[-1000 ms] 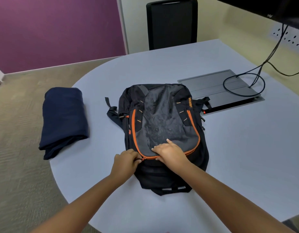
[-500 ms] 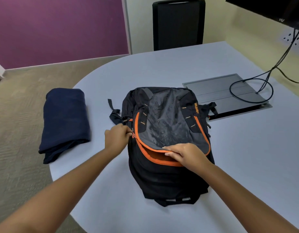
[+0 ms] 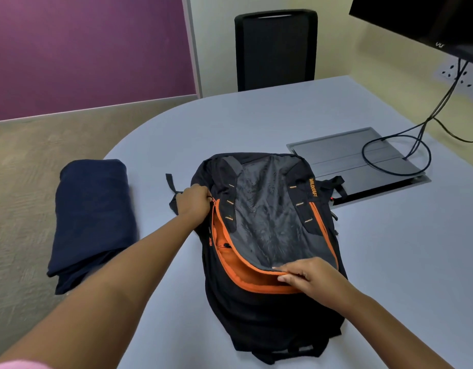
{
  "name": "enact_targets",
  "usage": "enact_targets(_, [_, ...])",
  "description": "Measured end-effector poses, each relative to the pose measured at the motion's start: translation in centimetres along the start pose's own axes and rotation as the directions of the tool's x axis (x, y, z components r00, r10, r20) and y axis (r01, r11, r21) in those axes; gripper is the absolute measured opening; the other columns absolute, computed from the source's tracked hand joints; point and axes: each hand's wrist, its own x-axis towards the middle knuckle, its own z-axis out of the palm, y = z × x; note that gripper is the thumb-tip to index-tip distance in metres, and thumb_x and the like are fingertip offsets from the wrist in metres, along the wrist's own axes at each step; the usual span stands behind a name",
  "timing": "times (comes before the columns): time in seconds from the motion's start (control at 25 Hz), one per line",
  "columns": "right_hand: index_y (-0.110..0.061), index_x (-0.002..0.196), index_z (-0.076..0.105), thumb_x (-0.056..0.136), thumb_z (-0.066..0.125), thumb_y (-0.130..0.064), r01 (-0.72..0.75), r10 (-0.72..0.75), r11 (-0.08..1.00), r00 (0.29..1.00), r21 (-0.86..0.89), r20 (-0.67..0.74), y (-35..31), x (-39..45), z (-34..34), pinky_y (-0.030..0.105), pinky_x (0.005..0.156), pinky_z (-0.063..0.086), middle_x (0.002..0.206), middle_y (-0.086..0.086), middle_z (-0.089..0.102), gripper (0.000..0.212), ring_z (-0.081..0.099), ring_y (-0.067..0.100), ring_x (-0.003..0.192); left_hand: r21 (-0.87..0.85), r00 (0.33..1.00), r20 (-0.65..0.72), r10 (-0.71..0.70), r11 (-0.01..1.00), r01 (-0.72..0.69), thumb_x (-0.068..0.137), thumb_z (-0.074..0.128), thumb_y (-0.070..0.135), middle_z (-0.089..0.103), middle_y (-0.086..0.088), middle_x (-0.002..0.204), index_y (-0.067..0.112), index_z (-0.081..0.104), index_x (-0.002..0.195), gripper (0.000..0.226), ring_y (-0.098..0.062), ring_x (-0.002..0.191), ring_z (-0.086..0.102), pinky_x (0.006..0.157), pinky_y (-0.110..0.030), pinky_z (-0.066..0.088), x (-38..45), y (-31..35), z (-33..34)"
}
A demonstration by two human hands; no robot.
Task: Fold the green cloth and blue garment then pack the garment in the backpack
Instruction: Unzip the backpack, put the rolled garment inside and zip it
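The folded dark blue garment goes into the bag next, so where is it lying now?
In the head view the folded dark blue garment lies at the left edge of the pale grey table, left of the black and orange backpack and untouched.

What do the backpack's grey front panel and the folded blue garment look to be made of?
Grey front panel: thin synthetic weave, probably nylon or polyester, with a slight sheen and fine crinkles. Blue garment: soft matte knit, perhaps cotton jersey or fleece, with rounded, bulky folds.
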Motion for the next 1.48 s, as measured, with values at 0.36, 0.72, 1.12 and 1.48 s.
enact_targets(0.36, [-0.039,0.095,0.068,0.077,0.034,-0.079,-0.068,0.159,0.961,0.930,0.269,-0.332,-3.8,3.8,3.8,0.019,0.075,0.054,0.090,-0.021,0.071,0.055,0.066,-0.004,0.088,-0.163,0.966,-0.238,-0.100,0.985,0.061,0.089,0.058,0.024,0.054,-0.006,0.114,0.013,0.064,0.106,0.021,-0.026,0.101,0.054,0.081,-0.041,0.047,-4.9,-14.5,-5.2])
enact_targets(0.72, [-0.039,0.095,0.064,0.082,0.053,-0.059,-0.037,0.081,0.967,0.983,0.252,-0.166,-12.4,17.1,9.9,0.013,0.086,0.044,0.100,-0.018,0.067,0.027,0.060,-0.005,0.098,-0.495,0.807,-0.001,-0.590,0.702,0.512,0.078,0.066,0.051,0.022,-0.017,0.149,0.012,0.012,0.149,0.097,-0.036,0.135,0.028,0.107,-0.053,0.030,-2.4,-28.0,-6.6])
enact_targets(1.12, [-0.023,0.130,0.049,0.086,0.061,-0.044,-0.268,0.293,0.833,0.956,0.483,0.025,-18.7,28.9,16.6,0.021,0.093,0.040,0.121,-0.011,0.052,0.050,0.052,0.010,0.118,-0.800,0.780,0.405,-0.477,0.228,0.555,0.066,0.083,0.033,0.057,-0.004,0.125,0.011,0.043,0.130,0.078,-0.022,0.105,0.058,0.086,-0.034,0.048,-1.7,-33.0,-5.9])
enact_targets(1.48, [-0.028,0.117,0.059,0.071,0.076,-0.046,-0.312,0.271,0.613,0.946,0.726,0.177,-23.2,30.3,15.7,0.029,0.080,0.055,0.110,-0.008,0.069,0.052,0.067,0.012,0.097,-0.907,0.791,0.408,-0.455,-0.100,0.410,0.076,0.074,0.029,0.069,-0.007,0.107,0.011,0.061,0.113,0.044,-0.019,0.094,0.066,0.070,-0.026,0.052,-4.8,-29.4,-7.1])
